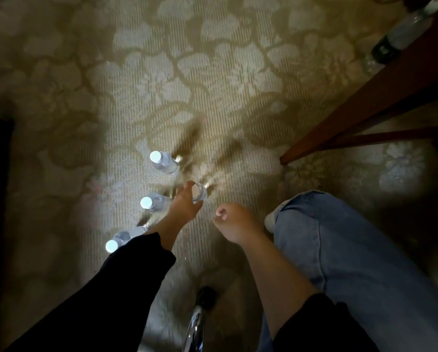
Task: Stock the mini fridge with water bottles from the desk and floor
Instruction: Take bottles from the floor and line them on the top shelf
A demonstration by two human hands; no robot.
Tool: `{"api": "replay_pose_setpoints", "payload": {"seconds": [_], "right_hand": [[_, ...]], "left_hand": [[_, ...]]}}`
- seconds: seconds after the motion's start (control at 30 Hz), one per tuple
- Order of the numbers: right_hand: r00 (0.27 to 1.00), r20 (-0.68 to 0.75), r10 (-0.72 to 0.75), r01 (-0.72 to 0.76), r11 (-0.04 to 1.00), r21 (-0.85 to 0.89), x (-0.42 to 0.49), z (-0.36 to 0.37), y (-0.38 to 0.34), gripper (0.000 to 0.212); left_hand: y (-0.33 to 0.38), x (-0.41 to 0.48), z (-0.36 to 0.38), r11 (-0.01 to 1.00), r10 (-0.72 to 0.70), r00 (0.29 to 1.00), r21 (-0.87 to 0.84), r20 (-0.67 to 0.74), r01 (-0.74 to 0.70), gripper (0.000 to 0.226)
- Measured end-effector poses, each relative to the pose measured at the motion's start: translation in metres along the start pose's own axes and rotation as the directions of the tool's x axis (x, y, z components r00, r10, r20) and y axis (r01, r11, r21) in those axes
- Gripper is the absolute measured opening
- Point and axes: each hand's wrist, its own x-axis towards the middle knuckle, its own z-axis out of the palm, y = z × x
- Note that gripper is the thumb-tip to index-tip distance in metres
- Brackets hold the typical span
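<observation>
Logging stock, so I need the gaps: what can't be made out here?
Head view:
- Mini fridge: out of frame.
- Clear plastic bottle on the brown wooden desk: blurred at the top-right corner, label unreadable.
- Clear bottle the left hand grips: fingers hide its cap.
- Nearest white-capped clear bottle: black sleeve hides its base.

Open carpet (212,72) lies beyond the bottles (162,162) — desk leg (365,102) and knee (339,250) crowd the right.

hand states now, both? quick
Left hand: fingers curled round the top of a water bottle standing on the carpet.
Right hand: fingers curled, holding nothing.
</observation>
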Motion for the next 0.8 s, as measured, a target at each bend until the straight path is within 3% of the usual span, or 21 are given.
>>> {"api": "replay_pose_setpoints", "payload": {"seconds": [0.27,0.37,0.47,0.6,0.8], "right_hand": [[1.000,-0.002,0.023,-0.023,0.997,0.078,0.008,0.002,0.010,0.012],[1.000,-0.014,0.008,-0.007,0.996,0.085,0.001,-0.002,0.006,0.007],[0.999,-0.014,-0.044,0.045,0.995,0.093,-0.011,-0.004,-0.001,0.036],[0.969,-0.210,-0.133,0.150,0.986,0.067,-0.031,-0.006,-0.006,0.066],[0.885,-0.419,-0.205,0.297,0.941,0.165,-0.087,-0.016,-0.021,0.065]], "left_hand": [[0.002,0.020,0.007,0.984,0.072,0.991,0.170,-0.117,-0.051,0.030],[0.006,0.005,0.001,0.996,0.076,0.986,0.047,-0.148,-0.070,0.026],[0.021,-0.017,-0.019,0.984,0.172,0.974,-0.012,-0.147,-0.175,0.021],[0.052,-0.060,-0.061,0.924,0.380,0.916,0.001,-0.125,-0.383,0.017],[0.110,-0.134,-0.119,0.807,0.588,0.805,-0.005,-0.079,-0.590,0.017]]}}
